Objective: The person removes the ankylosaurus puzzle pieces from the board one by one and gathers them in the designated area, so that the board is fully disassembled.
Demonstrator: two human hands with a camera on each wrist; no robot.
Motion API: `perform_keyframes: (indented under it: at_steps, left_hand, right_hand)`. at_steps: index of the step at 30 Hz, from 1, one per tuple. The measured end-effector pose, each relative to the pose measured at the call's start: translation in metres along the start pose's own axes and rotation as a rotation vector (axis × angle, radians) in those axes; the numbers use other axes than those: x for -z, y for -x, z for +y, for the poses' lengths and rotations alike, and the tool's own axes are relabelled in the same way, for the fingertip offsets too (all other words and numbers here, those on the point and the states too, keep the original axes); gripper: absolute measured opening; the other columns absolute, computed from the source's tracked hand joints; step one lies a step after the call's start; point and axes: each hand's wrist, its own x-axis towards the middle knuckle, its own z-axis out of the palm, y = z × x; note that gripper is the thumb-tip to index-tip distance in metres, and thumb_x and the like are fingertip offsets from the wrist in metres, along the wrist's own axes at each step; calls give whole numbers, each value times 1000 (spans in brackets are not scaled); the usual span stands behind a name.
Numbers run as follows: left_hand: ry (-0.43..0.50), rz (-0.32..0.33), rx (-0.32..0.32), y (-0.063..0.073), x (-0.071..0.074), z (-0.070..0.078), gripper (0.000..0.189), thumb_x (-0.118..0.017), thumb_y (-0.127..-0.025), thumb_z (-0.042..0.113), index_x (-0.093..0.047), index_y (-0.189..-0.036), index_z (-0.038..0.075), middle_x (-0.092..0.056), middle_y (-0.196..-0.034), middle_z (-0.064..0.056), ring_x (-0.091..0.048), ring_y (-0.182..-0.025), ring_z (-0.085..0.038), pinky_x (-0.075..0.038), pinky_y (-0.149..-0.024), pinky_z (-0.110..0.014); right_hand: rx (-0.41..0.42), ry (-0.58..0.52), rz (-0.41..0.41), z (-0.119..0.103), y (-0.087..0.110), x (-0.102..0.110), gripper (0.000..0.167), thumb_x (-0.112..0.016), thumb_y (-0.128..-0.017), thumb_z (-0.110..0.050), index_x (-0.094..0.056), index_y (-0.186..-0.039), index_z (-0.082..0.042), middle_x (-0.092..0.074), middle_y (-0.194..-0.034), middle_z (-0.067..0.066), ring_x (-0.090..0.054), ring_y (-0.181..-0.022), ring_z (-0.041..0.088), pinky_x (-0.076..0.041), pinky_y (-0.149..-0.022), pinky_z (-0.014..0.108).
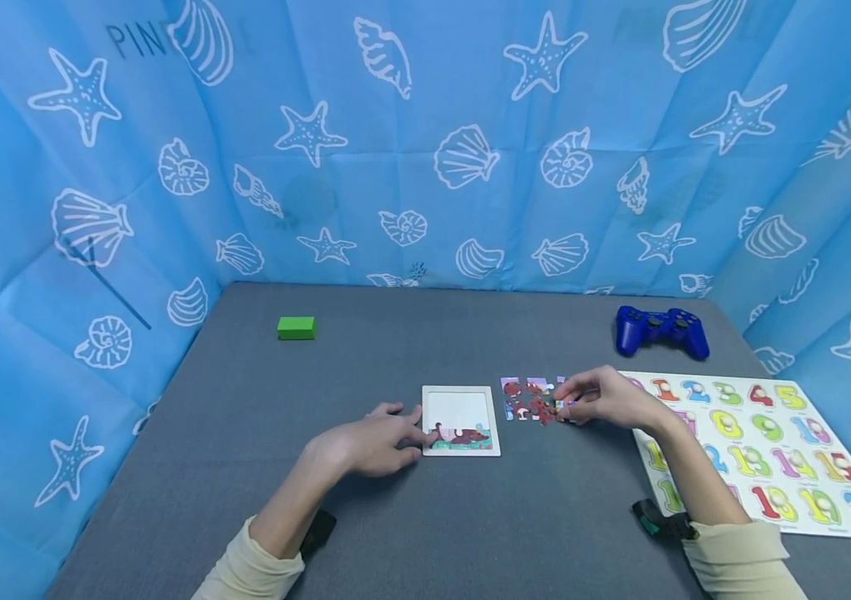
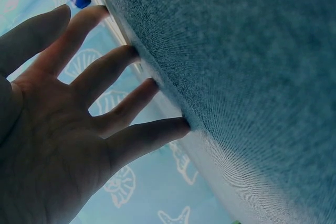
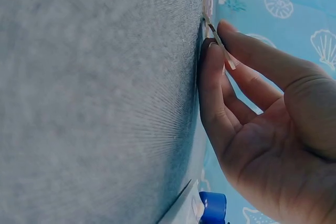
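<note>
A square puzzle tray (image 1: 458,407) with a pale rim lies at mid-table, its bottom row filled by picture pieces (image 1: 468,437) showing a brown animal. My left hand (image 1: 374,442) rests at its left edge, fingers spread and fairly straight; in the left wrist view the fingertips (image 2: 126,52) come down along the tray's edge and the tabletop. To the tray's right lies a cluster of loose jigsaw pieces (image 1: 513,389). Beside that cluster, my right hand (image 1: 608,398) pinches one thin jigsaw piece (image 3: 227,55) between thumb and fingers, tilted up on edge over the cloth.
A number puzzle board (image 1: 751,500) lies at the right, under my right forearm. Behind it sits a blue game controller (image 1: 661,327). A green block (image 1: 296,327) stands at the back left. Blue shell-print curtain (image 1: 395,192) surrounds the grey table (image 1: 245,400).
</note>
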Motion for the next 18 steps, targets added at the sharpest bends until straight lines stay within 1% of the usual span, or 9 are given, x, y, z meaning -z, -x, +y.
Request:
perform_keyframes:
  at_steps: [4, 14, 18]
  left_hand:
    - [-3, 3, -2, 0, 0, 0, 38, -60, -112, 26, -68, -150, 28, -31, -180, -2, -17, -171, -34, -27, -133, -66]
    - [-6, 2, -6, 0, 1, 0, 38, -60, -112, 26, -67, -150, 28, -32, -180, -3, -17, -172, -34, -26, -134, -66]
    - [-7, 4, -6, -1, 0, 0, 38, -60, -112, 26, -67, -150, 28, -32, -180, -3, -17, -172, -34, -25, -134, -67]
  right_hand:
    - [-4, 7, 2, 1, 0, 1, 32, -75, -100, -6, -71, -127, 11, -78, -115, 25, -74, -90, 8, -66, -79, 30]
    - [3, 110, 28, -2, 1, 1, 28, -74, -98, -3, -75, -124, 7, -80, -110, 21, -71, -82, 7, -64, -72, 28]
    - [1, 165, 52, -4, 1, -1, 27, -78, -97, -7, -78, -122, 3, -80, -101, 14, -67, -76, 5, -61, -67, 26]
